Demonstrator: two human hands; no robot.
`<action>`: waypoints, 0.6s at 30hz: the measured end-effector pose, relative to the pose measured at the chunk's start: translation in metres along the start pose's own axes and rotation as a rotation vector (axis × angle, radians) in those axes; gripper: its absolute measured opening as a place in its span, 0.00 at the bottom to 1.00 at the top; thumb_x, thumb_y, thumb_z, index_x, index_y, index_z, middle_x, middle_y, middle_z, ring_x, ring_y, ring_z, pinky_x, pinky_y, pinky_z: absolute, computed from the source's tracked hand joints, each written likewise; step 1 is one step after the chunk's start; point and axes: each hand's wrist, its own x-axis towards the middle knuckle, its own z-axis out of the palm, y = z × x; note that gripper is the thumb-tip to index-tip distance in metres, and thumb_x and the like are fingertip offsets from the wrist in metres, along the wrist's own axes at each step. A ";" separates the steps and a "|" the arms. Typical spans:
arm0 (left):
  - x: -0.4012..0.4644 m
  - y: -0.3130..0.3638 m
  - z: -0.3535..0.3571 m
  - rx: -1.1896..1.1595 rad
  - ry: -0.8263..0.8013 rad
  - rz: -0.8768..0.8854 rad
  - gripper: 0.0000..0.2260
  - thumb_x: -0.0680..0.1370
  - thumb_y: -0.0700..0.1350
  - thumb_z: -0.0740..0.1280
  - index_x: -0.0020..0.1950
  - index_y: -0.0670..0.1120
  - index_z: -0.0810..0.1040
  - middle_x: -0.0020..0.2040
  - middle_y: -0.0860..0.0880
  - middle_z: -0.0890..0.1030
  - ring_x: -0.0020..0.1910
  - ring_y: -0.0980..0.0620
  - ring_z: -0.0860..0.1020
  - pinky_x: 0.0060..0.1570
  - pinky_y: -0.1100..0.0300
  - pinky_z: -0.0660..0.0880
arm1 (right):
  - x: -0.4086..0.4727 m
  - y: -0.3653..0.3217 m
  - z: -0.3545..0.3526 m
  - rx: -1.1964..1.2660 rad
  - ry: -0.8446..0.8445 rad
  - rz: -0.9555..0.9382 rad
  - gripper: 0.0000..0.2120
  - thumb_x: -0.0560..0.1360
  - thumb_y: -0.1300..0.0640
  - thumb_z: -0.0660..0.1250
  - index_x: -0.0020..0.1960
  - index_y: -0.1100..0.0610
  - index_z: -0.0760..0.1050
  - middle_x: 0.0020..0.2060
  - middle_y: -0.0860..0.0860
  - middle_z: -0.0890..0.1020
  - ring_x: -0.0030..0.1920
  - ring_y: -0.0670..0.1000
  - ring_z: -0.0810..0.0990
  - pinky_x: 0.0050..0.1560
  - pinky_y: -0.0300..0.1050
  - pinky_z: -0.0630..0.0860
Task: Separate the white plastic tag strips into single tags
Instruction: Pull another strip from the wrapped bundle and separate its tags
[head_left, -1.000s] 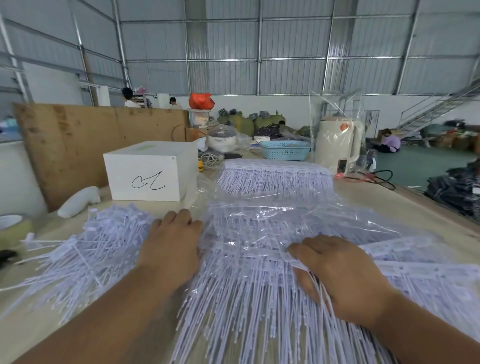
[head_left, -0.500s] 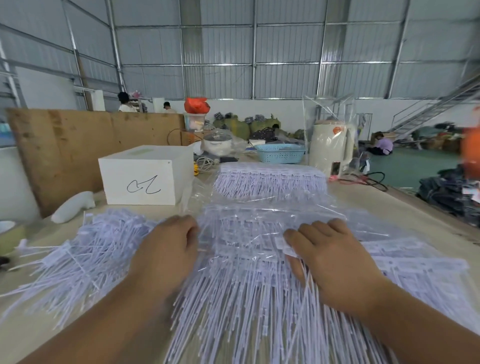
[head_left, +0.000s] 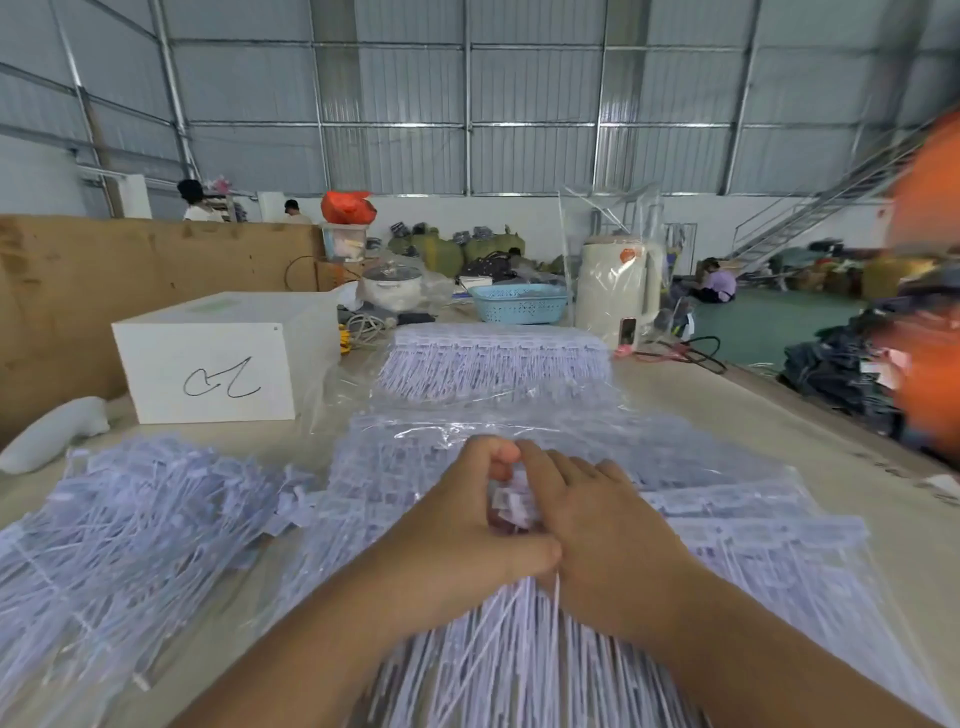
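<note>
- Both hands have come together since half a second ago, when they lay apart and flat on the strips; now the left hand (head_left: 467, 535) and the right hand (head_left: 597, 530) touch each other at the middle of the heap.
- Between them they hold a small bunch of tag heads (head_left: 506, 504); the left fingers are curled around it, with the thumb meeting the right palm below.
- The right fingers bend over the same bunch from the other side, so both hands are grasping it.
- Thin white stems (head_left: 519, 623) run out from under the grip toward the person.
- Under the grip and around it lie the white plastic tag strips (head_left: 727, 530), many layers, partly covered by a clear plastic bag (head_left: 415, 431).
- To the left of the grip there is a loose pile of single tags (head_left: 130, 519), spread over the table (head_left: 779, 415).
- Beyond the grip a second bundle of strips (head_left: 493, 358) lies in its own wrap.
- Further left and beyond stands a white box (head_left: 218, 364) with a black scribble on its front.
- Far beyond, a blue basket (head_left: 519, 304) and a cream kettle (head_left: 618, 291) stand at the table end.
- At the right edge an orange shape (head_left: 930, 291) is blurred; I cannot tell what it is.
</note>
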 end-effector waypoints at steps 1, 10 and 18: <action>-0.002 0.001 0.001 0.023 -0.018 0.026 0.26 0.64 0.47 0.72 0.58 0.62 0.67 0.50 0.71 0.76 0.42 0.70 0.78 0.36 0.74 0.73 | 0.001 0.000 0.000 0.024 -0.006 0.000 0.44 0.73 0.53 0.65 0.78 0.52 0.38 0.72 0.50 0.64 0.71 0.53 0.64 0.72 0.51 0.57; 0.000 -0.014 0.023 0.574 0.273 0.156 0.23 0.75 0.51 0.62 0.70 0.58 0.64 0.66 0.59 0.70 0.60 0.58 0.70 0.55 0.65 0.67 | -0.004 0.016 -0.013 0.253 0.027 0.010 0.24 0.73 0.53 0.65 0.69 0.48 0.66 0.55 0.45 0.74 0.58 0.51 0.73 0.61 0.48 0.69; -0.002 -0.015 0.024 0.611 0.246 0.119 0.23 0.69 0.55 0.62 0.65 0.57 0.68 0.62 0.56 0.73 0.61 0.53 0.73 0.57 0.53 0.74 | -0.011 0.009 -0.025 0.246 0.025 0.017 0.06 0.73 0.58 0.65 0.50 0.52 0.74 0.42 0.44 0.69 0.47 0.49 0.72 0.49 0.44 0.69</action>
